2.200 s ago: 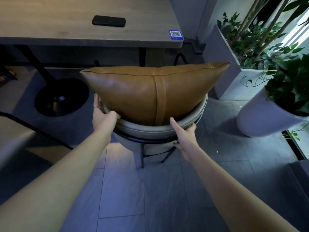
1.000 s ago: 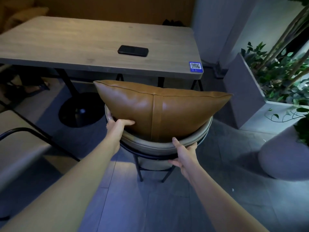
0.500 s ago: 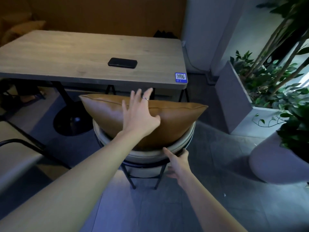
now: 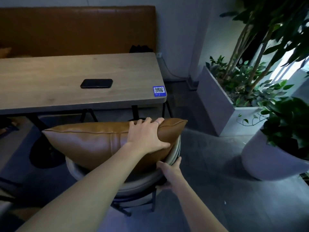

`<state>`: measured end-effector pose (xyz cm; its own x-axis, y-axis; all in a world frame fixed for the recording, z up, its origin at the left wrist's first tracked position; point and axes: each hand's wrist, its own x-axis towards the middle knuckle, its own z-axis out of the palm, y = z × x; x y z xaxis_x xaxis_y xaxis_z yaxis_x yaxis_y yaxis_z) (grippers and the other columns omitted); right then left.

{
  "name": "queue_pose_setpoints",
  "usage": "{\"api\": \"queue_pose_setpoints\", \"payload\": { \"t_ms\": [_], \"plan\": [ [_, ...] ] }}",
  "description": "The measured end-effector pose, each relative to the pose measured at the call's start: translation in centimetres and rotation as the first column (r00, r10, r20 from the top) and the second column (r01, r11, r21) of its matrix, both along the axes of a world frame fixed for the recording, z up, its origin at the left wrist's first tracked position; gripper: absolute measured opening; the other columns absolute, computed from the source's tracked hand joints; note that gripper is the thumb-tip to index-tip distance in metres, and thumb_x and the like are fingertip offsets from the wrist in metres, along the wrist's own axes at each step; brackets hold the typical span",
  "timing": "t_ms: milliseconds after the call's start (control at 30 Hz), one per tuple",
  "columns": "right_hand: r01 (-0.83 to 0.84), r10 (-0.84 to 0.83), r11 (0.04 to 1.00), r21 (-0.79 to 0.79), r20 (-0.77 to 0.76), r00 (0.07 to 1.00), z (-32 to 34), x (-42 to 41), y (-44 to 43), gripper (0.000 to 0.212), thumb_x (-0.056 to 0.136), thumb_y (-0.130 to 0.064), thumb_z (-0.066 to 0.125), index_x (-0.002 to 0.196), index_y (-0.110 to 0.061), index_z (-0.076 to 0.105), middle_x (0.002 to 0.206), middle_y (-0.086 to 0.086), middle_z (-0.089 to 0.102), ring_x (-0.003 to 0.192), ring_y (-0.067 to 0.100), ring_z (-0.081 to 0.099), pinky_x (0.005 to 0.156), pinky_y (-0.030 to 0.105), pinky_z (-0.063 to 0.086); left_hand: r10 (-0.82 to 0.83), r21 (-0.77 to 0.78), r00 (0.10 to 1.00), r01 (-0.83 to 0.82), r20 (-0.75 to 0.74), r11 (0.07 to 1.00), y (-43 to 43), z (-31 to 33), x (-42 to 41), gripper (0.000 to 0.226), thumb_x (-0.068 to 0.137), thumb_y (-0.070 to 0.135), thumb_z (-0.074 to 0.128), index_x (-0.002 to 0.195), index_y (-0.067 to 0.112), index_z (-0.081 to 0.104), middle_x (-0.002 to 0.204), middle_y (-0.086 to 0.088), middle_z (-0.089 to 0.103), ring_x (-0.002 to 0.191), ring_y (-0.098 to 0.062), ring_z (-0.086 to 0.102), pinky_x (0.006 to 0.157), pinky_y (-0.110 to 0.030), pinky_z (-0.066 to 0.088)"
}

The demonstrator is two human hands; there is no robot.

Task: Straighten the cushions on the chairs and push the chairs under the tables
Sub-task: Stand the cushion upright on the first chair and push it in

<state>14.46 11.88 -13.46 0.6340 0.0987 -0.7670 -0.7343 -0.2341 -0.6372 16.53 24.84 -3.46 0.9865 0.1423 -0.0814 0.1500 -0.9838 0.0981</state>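
Observation:
A tan leather cushion [image 4: 93,143] stands on edge against the curved grey backrest of a chair [image 4: 138,186] in front of me. My left hand [image 4: 147,134] reaches across and grips the cushion's upper right end, fingers over the top seam, thumb on the near face. My right hand [image 4: 168,171] holds the right side of the chair's backrest rim. The chair stands just short of the wooden table [image 4: 50,84], its seat hidden behind the cushion.
A black phone [image 4: 96,83] and a blue QR sticker [image 4: 159,91] lie on the table. A brown bench back [image 4: 75,29] lines the wall behind. White planters [image 4: 215,101] and a round pot [image 4: 260,163] with plants stand at right. Another chair edge [image 4: 5,183] is at left.
My left hand left the chair's left rim, crossed over the cushion's face and now clamps its right end. My right hand stays on the backrest rim. The view has risen toward the table.

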Motion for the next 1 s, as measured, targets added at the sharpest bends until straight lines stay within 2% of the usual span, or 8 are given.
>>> {"api": "queue_pose_setpoints", "payload": {
  "t_ms": [67,100,500,667,800,867,933,1000],
  "plan": [
    [-0.019,0.019,1.0,0.009,-0.017,1.0,0.2,-0.3,-0.1,0.119,0.09,-0.026,0.073,0.162,-0.043,-0.021,0.159,0.01,0.036,0.116,0.042,0.053,0.055,0.045,0.064,0.011,0.013,1.0,-0.011,0.019,1.0,0.0,-0.3,-0.7,0.096,0.074,0.083,0.057,0.155,0.043,0.027,0.149,-0.002,0.05,0.135,-0.03,0.048,0.111,-0.052,0.033],
    [-0.028,0.028,1.0,0.0,-0.014,0.999,0.2,-0.5,0.0,0.119,0.09,-0.025,0.073,0.162,-0.042,-0.021,0.159,0.01,0.036,0.117,0.043,0.054,0.053,0.044,0.064,0.019,0.014,0.999,-0.019,0.029,1.0,0.0,-0.4,-1.0,0.095,0.074,0.083,0.056,0.155,0.043,0.028,0.148,-0.002,0.051,0.134,-0.03,0.049,0.111,-0.052,0.034],
    [-0.046,0.047,0.999,-0.024,0.009,0.999,0.6,-5.6,-0.8,0.118,0.087,-0.028,0.075,0.163,-0.044,-0.013,0.153,0.009,0.041,0.116,0.038,0.054,0.057,0.043,0.065,0.061,0.015,0.997,-0.061,0.044,0.998,-0.4,-0.4,-5.3,0.094,0.075,0.083,0.057,0.156,0.042,0.031,0.147,-0.001,0.053,0.132,-0.028,0.052,0.109,-0.051,0.035],
    [0.008,-0.008,1.0,0.015,-0.008,1.0,-0.1,-7.6,-0.1,0.123,0.081,-0.028,0.076,0.162,-0.046,-0.015,0.163,0.005,0.034,0.131,0.039,0.05,0.053,0.037,0.063,0.049,0.023,0.998,-0.05,0.037,0.999,0.4,-0.3,-6.7,0.094,0.075,0.084,0.056,0.156,0.044,0.029,0.15,0.002,0.049,0.136,-0.026,0.046,0.111,-0.049,0.032],
    [0.029,-0.025,0.995,-0.099,0.043,0.999,-0.9,-7.9,0.9,0.108,0.087,-0.034,0.066,0.165,-0.039,-0.009,0.149,0.01,0.051,0.125,0.038,0.055,0.046,0.026,0.057,0.007,0.039,0.998,-0.01,0.062,0.999,0.4,-0.6,-7.6,0.092,0.076,0.085,0.052,0.156,0.046,0.028,0.156,0.003,0.044,0.14,-0.025,0.041,0.112,-0.048,0.029],
    [0.027,-0.018,0.989,-0.145,0.062,0.998,-1.2,-7.5,1.3,0.103,0.091,-0.037,0.062,0.166,-0.037,-0.01,0.145,0.012,0.054,0.126,0.039,0.055,0.041,0.026,0.054,-0.015,0.041,0.997,0.011,0.08,0.999,0.3,-0.8,-7.5,0.09,0.077,0.084,0.05,0.156,0.047,0.028,0.157,0.004,0.043,0.141,-0.024,0.04,0.113,-0.048,0.028],
    [0.006,0.005,0.987,-0.159,0.064,0.998,-1.3,-7.0,1.4,0.105,0.09,-0.042,0.061,0.164,-0.037,-0.014,0.148,0.012,0.052,0.127,0.042,0.054,0.05,0.033,0.061,-0.035,0.044,0.994,0.031,0.101,0.999,0.2,-0.9,-7.2,0.087,0.078,0.083,0.049,0.155,0.049,0.029,0.156,0.005,0.045,0.14,-0.023,0.041,0.112,-0.047,0.028],
    [-0.032,0.033,0.993,-0.113,0.01,0.999,-1.0,-6.8,1.0,0.117,0.082,-0.049,0.063,0.16,-0.041,-0.023,0.158,0.015,0.045,0.124,0.047,0.057,0.071,0.049,0.065,-0.049,0.044,0.992,0.044,0.115,0.998,0.3,-1.0,-7.0,0.085,0.079,0.082,0.049,0.155,0.049,0.03,0.154,0.006,0.046,0.138,-0.022,0.042,0.111,-0.046,0.027]
  ]
}}
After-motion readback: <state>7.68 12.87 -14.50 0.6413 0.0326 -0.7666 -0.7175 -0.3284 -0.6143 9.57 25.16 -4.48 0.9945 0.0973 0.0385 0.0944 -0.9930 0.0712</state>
